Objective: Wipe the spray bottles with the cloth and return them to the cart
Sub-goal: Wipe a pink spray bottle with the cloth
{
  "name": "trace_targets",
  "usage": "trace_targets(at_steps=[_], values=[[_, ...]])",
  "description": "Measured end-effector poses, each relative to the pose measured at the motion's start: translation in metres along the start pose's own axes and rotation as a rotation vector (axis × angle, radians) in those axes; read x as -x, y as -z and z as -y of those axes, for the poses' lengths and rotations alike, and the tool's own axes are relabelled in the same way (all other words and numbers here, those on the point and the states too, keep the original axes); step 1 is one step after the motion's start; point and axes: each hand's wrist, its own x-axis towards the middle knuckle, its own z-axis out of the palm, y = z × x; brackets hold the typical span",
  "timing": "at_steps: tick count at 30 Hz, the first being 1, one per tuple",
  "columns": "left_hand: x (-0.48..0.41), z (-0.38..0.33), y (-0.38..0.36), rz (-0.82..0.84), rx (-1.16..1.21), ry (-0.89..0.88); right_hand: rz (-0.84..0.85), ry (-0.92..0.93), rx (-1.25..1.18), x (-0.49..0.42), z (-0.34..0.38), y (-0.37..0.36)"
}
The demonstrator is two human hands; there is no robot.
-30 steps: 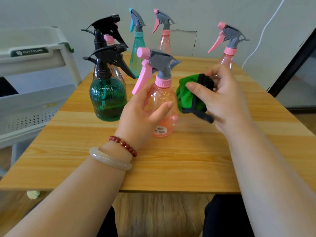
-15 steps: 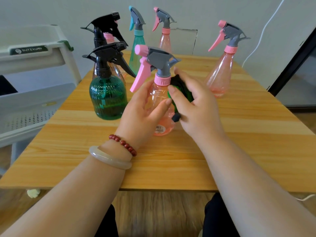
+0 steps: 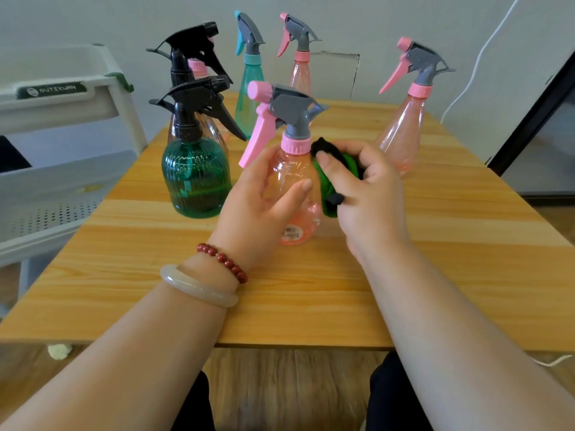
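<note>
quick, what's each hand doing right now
Left hand: grip curled round the pink spray bottle.
Right hand: grip closed on the green cloth, pressed to that bottle.

So the left hand is wrapped round the pink spray bottle, upright on the table, and the right hand pushes a bunched green cloth against its side under the collar. A dark green bottle sits just left of the left hand, a second pink bottle just past the right hand.
</note>
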Motion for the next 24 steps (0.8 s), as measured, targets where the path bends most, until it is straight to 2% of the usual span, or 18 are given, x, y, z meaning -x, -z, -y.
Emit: trace_targets(at_steps=[3,8,12,14,18,20,24], values=[[0.000,0.000,0.000,0.006,0.004,0.006,-0.008,-0.119,-0.003,-0.004,-0.002,0.004],[0.001,-0.003,0.000,0.003,-0.007,0.003,0.038,0.037,-0.158,0.001,0.008,-0.004],[0.000,-0.001,0.000,0.001,-0.008,-0.004,-0.009,-0.106,-0.027,-0.002,0.002,0.000],[0.001,-0.001,-0.001,0.013,-0.004,-0.001,-0.010,-0.137,-0.042,-0.005,0.003,0.002],[0.000,0.000,0.001,-0.001,-0.027,-0.013,0.038,0.059,-0.144,0.000,0.008,-0.005],[-0.001,0.001,0.001,-0.008,-0.025,-0.008,0.030,-0.002,-0.134,0.002,0.007,-0.006],[-0.001,0.003,0.001,0.009,-0.006,0.003,-0.004,-0.304,-0.060,-0.005,0.001,0.004]])
